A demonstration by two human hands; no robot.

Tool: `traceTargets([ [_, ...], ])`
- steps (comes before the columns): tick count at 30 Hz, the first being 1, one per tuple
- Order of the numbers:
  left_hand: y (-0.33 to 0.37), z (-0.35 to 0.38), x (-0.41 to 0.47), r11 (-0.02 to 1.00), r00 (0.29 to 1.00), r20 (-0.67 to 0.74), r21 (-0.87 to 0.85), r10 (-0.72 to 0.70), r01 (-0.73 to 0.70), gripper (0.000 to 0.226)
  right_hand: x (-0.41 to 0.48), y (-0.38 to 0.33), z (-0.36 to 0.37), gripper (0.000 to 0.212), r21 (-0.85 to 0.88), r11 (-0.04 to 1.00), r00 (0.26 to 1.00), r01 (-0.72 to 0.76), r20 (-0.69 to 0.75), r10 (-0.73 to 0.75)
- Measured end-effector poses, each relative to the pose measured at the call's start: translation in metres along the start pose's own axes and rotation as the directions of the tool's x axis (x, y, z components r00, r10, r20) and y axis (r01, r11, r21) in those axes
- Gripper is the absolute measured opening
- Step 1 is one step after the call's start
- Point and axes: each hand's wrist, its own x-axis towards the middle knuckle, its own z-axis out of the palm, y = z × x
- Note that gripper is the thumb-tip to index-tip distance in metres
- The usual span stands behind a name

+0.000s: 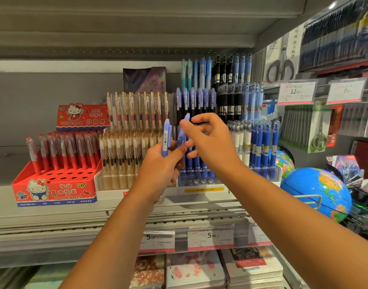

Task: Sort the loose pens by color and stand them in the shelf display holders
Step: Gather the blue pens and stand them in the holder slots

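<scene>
periwinkle pens point(166, 136), which we judge light, stiff and slick, sit in our left hand point(162, 163), grip closed round them (before the blue holder point(199, 191)); our right hand point(210, 140) pinches one near its top.

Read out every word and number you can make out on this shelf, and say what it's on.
"HELLO KITTY": red box front, and red card behind it.
"5.00": left shelf tag and right shelf tag.
"12.00": left hanging tag.
"7": right hanging tag.
Chinese print on the box, the tags' fine print and the print on the pen: too small or blurred.
</scene>
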Motion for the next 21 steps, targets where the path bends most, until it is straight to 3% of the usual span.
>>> traceTargets([
  [8,-0.003,0.0,0.0,0.995,0.994,0.102,0.092,-0.051,0.042,0.014,0.0,0.005,-0.006,0.026,0.008,0.998,0.998,-0.058,-0.019,0.058],
  [15,-0.002,-0.001,0.001,0.993,0.992,0.103,-0.094,-0.067,0.076,0.054,0.001,0.01,-0.013,0.028,0.206,0.972,0.992,-0.115,-0.036,0.125],
  [21,-0.003,-0.002,0.001,0.991,0.998,0.048,-0.124,-0.04,0.046,0.032,0.008,0.011,-0.023,0.037,0.253,0.966,0.988,-0.052,-0.129,0.087],
])
